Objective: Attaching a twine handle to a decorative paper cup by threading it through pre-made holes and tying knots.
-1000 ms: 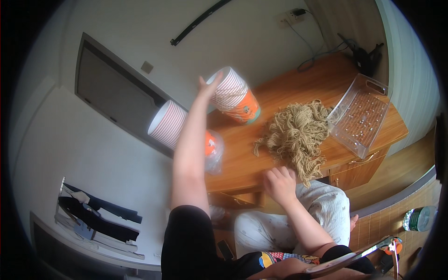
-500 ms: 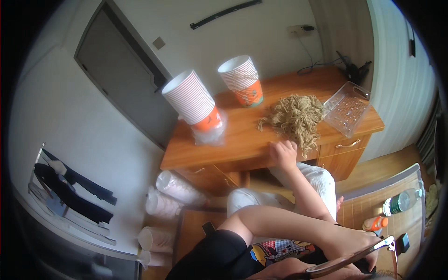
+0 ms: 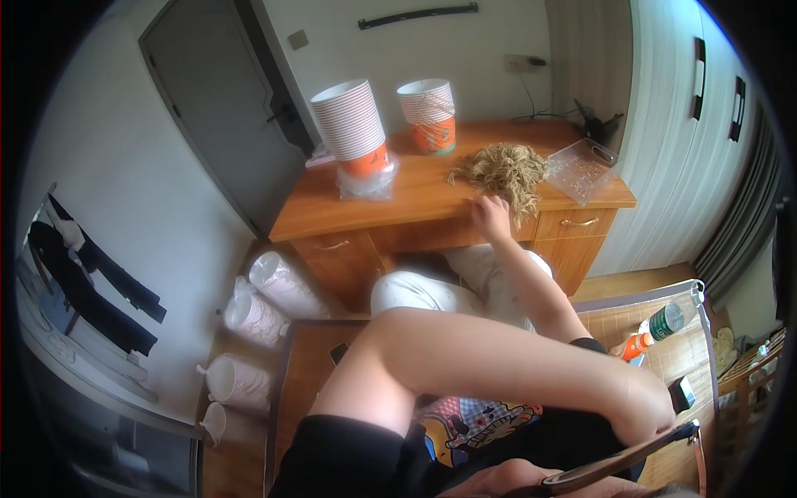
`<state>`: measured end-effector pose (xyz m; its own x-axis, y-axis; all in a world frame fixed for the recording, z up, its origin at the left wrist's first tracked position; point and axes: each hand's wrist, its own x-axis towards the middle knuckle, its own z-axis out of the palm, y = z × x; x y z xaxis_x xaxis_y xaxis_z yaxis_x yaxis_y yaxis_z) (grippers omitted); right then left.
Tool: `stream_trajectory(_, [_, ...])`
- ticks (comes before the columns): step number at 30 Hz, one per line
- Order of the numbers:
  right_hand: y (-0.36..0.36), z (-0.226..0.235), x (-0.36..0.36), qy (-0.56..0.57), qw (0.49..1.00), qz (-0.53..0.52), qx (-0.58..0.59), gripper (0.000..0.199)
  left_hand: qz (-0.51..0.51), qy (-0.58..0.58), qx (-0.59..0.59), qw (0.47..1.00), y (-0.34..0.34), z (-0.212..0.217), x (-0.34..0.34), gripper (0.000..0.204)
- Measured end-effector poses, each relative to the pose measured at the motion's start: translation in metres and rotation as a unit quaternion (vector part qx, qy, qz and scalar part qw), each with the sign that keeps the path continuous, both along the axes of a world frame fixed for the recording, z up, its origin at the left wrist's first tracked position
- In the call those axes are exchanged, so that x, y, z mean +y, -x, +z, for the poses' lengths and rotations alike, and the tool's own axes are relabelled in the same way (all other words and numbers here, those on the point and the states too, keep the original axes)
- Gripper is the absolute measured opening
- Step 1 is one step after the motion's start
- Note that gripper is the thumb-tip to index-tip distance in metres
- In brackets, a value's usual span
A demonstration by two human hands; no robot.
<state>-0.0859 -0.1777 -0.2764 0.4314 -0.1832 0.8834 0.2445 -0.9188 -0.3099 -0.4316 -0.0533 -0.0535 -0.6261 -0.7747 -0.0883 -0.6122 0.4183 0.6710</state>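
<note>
The left arm, raised a second ago to set a cup stack (image 3: 428, 114) at the desk's twelve o'clock edge, now folds across the lap, hand at four o'clock, nearly out of view.

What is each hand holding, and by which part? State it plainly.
The right hand rests on the near edge of the tan fibre pile on the wooden desk; a grip cannot be told. The left hand is bent back toward the camera, with no visible hold.

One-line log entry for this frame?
right hand: on desk edge, touching fibre bundle | left hand: raised near camera, holds nothing visible
</note>
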Motion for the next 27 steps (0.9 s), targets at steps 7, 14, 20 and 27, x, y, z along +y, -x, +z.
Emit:
stream_trajectory(7, [0.011,0.002,-0.002,0.035,0.999,0.001,0.027,0.015,-0.018,-0.027,-0.143,0.989,0.038,-0.003,0.007,0.049])
stream_trajectory(14, [0.017,0.007,-0.02,0.151,0.972,0.026,0.178,0.043,-0.04,0.128,-0.14,0.981,0.063,-0.001,0.051,0.03])
stream_trajectory(20, [0.022,0.011,-0.038,0.22,0.94,0.033,0.257,0.06,-0.073,0.155,0.106,0.979,0.054,0.003,0.082,0.03])
stream_trajectory(27, [0.021,0.013,-0.025,0.285,0.924,-0.003,0.254,0.066,0.273,0.345,-0.08,0.895,-0.052,-0.043,-0.01,0.026])
